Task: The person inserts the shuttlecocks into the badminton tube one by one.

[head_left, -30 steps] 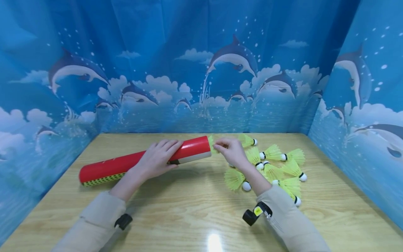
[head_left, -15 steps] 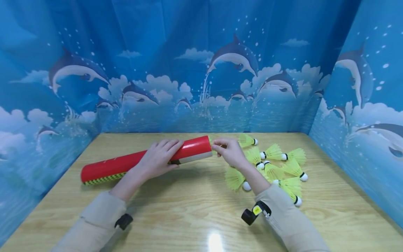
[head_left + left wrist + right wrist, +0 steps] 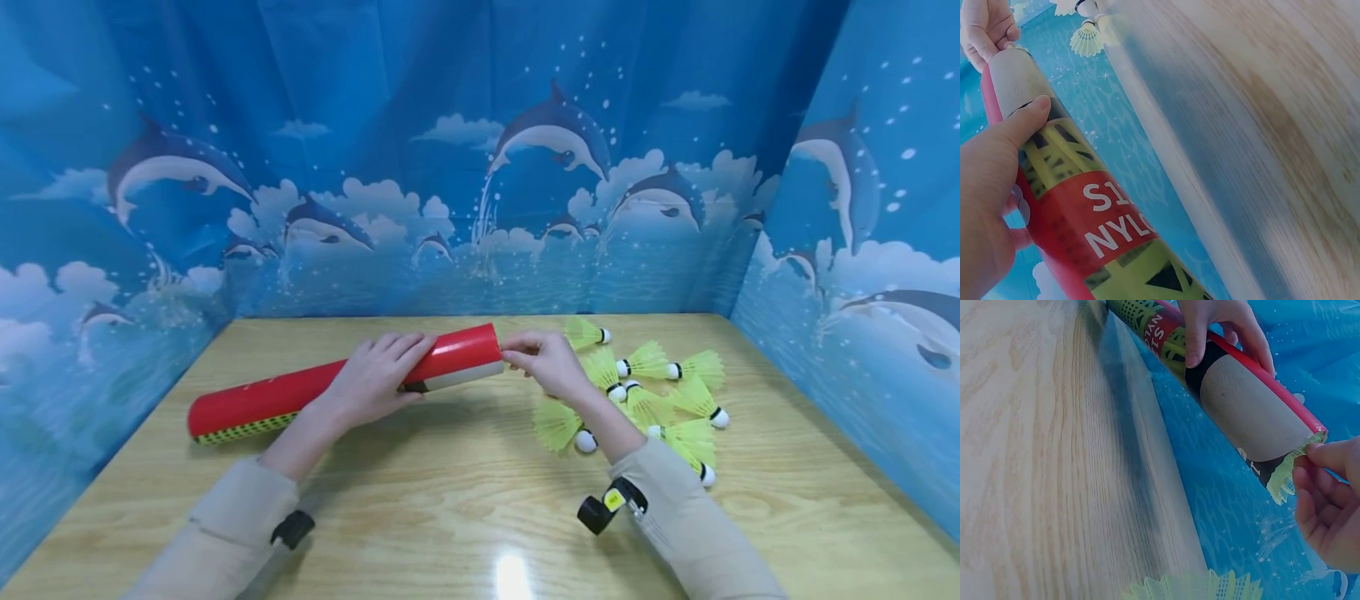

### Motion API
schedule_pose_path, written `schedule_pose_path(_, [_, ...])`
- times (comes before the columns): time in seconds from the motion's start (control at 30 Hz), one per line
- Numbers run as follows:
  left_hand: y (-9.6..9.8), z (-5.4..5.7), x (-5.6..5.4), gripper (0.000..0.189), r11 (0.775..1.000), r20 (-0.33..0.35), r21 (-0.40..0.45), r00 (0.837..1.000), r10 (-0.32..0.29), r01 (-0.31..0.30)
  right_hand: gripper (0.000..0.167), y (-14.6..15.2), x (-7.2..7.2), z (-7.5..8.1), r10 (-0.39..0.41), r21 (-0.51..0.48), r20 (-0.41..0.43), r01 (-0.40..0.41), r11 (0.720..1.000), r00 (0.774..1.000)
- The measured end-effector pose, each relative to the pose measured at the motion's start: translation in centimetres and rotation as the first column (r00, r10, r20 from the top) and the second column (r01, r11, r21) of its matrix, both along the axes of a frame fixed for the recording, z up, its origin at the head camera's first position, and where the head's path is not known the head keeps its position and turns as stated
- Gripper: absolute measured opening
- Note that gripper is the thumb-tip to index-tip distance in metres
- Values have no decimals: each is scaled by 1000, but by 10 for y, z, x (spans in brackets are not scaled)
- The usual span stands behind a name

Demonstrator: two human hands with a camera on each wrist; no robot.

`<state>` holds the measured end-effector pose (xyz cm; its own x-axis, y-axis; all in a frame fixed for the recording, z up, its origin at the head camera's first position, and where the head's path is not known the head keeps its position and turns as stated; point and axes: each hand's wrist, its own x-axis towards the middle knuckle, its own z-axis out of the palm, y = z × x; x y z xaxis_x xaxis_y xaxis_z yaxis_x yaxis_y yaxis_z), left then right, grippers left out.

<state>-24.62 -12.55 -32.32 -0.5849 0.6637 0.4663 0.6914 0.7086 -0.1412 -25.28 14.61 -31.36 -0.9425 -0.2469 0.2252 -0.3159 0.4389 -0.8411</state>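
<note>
A long red shuttlecock tube (image 3: 262,396) lies aslant, its right end raised off the table. My left hand (image 3: 378,375) grips it near that end, thumb on the near side and fingers over the top. In the right wrist view, the pale yellow-green skirt of a shuttlecock (image 3: 1282,479) sticks out of the tube's open mouth. My right hand (image 3: 1335,500) pinches the skirt's edge between thumb and forefinger; the rest of this shuttlecock is hidden inside the tube. The left wrist view shows the tube's printed side (image 3: 1107,206) under my left thumb.
Several yellow shuttlecocks with white heads lie in a loose group on the wooden table (image 3: 420,517), right of the tube; one shuttlecock (image 3: 556,425) is just below my right wrist. A blue dolphin-print curtain (image 3: 420,208) stands behind the table and along its sides.
My right hand has moved slightly left, up to the tube's mouth. The shuttlecock it pinches has slid further in, and less of its skirt shows. My left hand keeps its grip.
</note>
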Motion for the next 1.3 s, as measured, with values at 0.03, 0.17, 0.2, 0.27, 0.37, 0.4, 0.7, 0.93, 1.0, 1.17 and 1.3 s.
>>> schedule_pose_path(0.03, [0, 0, 0, 90, 1000, -1, -2, 1000, -4, 4, 18, 0, 0, 0, 2, 15, 0, -2, 1000, 1000])
schedule_pose_path(0.17, [0, 0, 1, 89, 1000, -4, -8, 1000, -6, 6, 18, 1, 0, -2, 30, 51, -20, -29, 998, 999])
schedule_pose_path(0.2, [1, 0, 1, 89, 1000, -6, -9, 1000, -5, 5, 17, 0, -1, -2, 35, 54, -24, -34, 998, 999])
schedule_pose_path(0.27, [1, 0, 1, 89, 1000, -7, -8, 1000, -2, 2, 17, 0, -1, -2, 39, 56, -23, -38, 998, 999])
schedule_pose_path(0.37, [0, 1, 1, 90, 1000, -6, -8, 1000, 6, -6, 17, 0, 0, -1, 40, 56, -11, -40, 998, 999])
schedule_pose_path(0.4, [0, 1, 1, 90, 1000, -4, -8, 1000, 9, -9, 17, 0, 0, 0, 44, 56, -8, -43, 997, 999])
schedule_pose_path(0.7, [1, 2, 2, 91, 1000, 3, -4, 1000, 11, -11, 19, -4, 1, 1, 70, 63, -12, -69, 996, 998])
schedule_pose_path(0.93, [0, -1, 1, 91, 1000, -11, -4, 1000, -2, 2, 19, -4, 2, -1, 68, 2, 56, -69, 998, 996])
schedule_pose_path(1.0, [0, -2, 1, 92, 1000, -13, -2, 1000, -5, 5, 19, -2, 2, -2, 79, 0, 65, -80, 997, 995])
schedule_pose_path(1.17, [0, -2, 1, 93, 1000, 1, -7, 1000, 3, -3, 22, 8, 0, -6, 135, -14, 65, -134, 991, 989])
schedule_pose_path(1.3, [1, 0, 1, 91, 1000, 4, -18, 1000, 12, -12, 23, 15, 1, -5, 157, -45, 70, -154, 987, 985])
